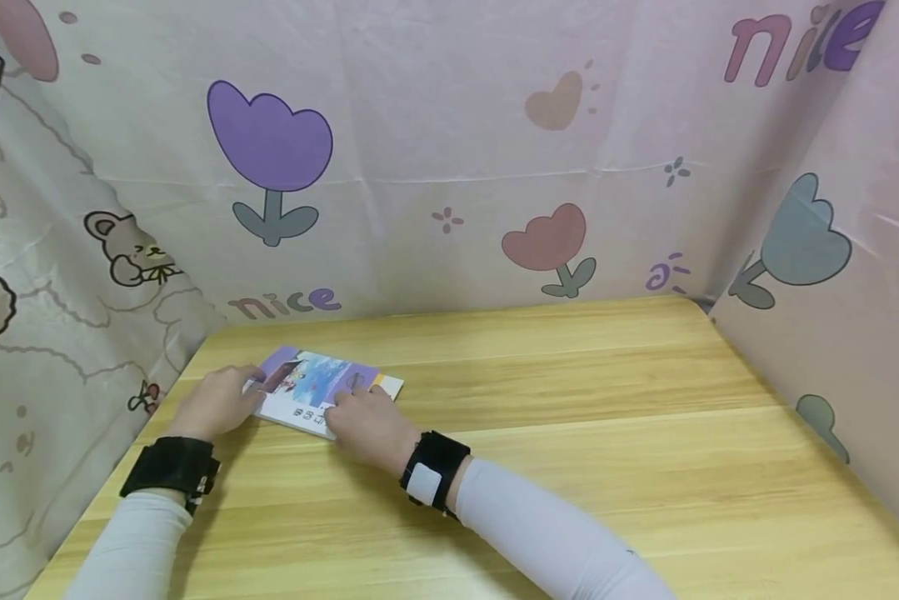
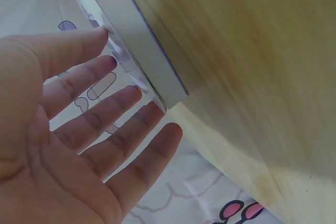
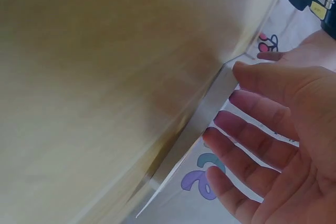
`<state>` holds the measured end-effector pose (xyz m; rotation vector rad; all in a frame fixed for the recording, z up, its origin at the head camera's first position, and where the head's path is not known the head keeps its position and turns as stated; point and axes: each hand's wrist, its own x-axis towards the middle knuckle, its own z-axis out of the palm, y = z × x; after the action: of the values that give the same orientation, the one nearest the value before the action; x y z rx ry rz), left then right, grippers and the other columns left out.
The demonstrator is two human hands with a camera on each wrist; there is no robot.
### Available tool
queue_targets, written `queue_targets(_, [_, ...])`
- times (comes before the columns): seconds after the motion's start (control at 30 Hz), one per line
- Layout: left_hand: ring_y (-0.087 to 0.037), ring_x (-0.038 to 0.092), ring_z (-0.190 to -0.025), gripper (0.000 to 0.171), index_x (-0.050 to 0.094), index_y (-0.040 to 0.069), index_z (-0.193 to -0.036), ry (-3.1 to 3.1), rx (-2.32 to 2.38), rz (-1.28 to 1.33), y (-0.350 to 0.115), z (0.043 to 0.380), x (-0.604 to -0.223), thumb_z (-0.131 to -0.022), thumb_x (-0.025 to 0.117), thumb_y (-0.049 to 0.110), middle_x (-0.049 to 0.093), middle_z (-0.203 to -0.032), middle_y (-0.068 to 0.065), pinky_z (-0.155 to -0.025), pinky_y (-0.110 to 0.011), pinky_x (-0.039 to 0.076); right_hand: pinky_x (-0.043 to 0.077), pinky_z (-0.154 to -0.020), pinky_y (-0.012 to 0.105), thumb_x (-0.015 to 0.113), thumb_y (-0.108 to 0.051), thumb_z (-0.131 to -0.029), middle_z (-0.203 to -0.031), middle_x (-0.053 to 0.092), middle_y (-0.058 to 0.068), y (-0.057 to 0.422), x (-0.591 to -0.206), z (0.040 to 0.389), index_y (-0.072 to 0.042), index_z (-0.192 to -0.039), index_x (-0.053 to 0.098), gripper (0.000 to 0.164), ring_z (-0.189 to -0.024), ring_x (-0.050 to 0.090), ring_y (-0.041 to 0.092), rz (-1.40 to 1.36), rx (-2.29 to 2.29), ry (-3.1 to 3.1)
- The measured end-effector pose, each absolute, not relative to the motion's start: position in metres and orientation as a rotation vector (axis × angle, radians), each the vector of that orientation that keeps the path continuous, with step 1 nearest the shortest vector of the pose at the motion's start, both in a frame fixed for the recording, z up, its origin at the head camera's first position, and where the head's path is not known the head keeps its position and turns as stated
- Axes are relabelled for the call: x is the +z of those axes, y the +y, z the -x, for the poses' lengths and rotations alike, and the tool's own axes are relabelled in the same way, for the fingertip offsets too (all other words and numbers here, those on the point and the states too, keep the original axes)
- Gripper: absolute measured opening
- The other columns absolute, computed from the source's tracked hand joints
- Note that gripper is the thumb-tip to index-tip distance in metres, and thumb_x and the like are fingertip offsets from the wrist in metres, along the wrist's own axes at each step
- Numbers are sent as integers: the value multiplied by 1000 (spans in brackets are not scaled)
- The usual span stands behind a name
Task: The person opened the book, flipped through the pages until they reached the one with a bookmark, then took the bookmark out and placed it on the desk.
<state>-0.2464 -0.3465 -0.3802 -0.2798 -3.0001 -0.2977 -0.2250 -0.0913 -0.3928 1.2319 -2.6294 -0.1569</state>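
A book [image 1: 314,379] with a purple and white cover and a blue picture lies flat on the wooden table, towards its left side. My left hand [image 1: 217,402] is at the book's left edge. In the left wrist view its fairly straight fingers [image 2: 118,140] reach to the cover beside the pale page block [image 2: 142,35]. My right hand [image 1: 374,425] rests on the book's near right part and covers some of the printed cover. In the right wrist view its fingers [image 3: 257,142] are extended and spread along the book's side [image 3: 205,108].
The light wooden table [image 1: 569,433] stretches away to the right of the book. Printed cloth [image 1: 419,125] with flowers and lettering hangs behind the table and on both sides. Each wrist wears a black band [image 1: 436,471].
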Motion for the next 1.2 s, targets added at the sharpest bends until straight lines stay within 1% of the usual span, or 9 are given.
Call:
queue_targets(0.1, [-53, 49, -108, 36, 62, -8, -118, -3002, -304, 289, -347, 247, -381, -92, 60, 16, 57, -116, -34, -90, -64, 37, 50, -72, 29, 64, -32, -91, -98, 62, -5, -93, -393, 225, -25, -112, 70, 23, -76, 50, 10, -1212, -165, -2627])
queue_targets(0.2, [-53, 48, -108, 35, 62, -8, -118, -3005, -314, 295, -347, 248, -384, -92, 59, 15, 57, -116, -34, -90, -64, 37, 50, -73, 30, 65, -35, -90, -98, 62, -4, -95, -394, 224, -25, -111, 70, 24, -79, 53, 11, -1190, -173, -2622])
queue_targets(0.37, [-52, 50, -106, 34, 61, -9, -118, -2997, -309, 311, -348, 248, -388, -92, 59, 13, 58, -114, -34, -89, -64, 38, 51, -69, 30, 66, -41, -89, -93, 62, -4, -96, -395, 222, -25, -106, 72, 24, -78, 54, 12, -1145, -177, -2597])
queue_targets(0.53, [-52, 52, -105, 33, 63, -8, -117, -2977, -315, 337, -347, 249, -392, -91, 60, 13, 59, -113, -33, -88, -63, 39, 51, -67, 30, 66, -42, -88, -92, 62, -4, -94, -396, 222, -24, -105, 73, 25, -78, 55, 13, -1123, -182, -2618])
queue_targets(0.73, [-51, 50, -108, 33, 63, -6, -118, -2974, -341, 365, -345, 248, -392, -93, 60, 14, 59, -116, -31, -90, -63, 37, 49, -59, 29, 67, -36, -87, -89, 61, -5, -87, -394, 226, -24, -101, 72, 19, -69, 51, 10, -1106, -175, -2671])
queue_targets(0.9, [-51, 48, -111, 35, 61, -5, -121, -3000, -366, 364, -340, 246, -391, -94, 59, 15, 57, -120, -31, -92, -64, 35, 49, -59, 28, 68, -37, -87, -88, 61, -6, -79, -393, 229, -23, -102, 72, 22, -67, 49, 8, -1121, -181, -2686])
queue_targets(1.2, [-47, 52, -109, 33, 62, -4, -119, -2983, -335, 451, -326, 245, -392, -93, 60, 16, 60, -118, -28, -91, -61, 39, 46, -60, 29, 71, -38, -84, -86, 60, -7, -57, -388, 231, -22, -98, 72, 21, -69, 49, 8, -1138, -156, -2714])
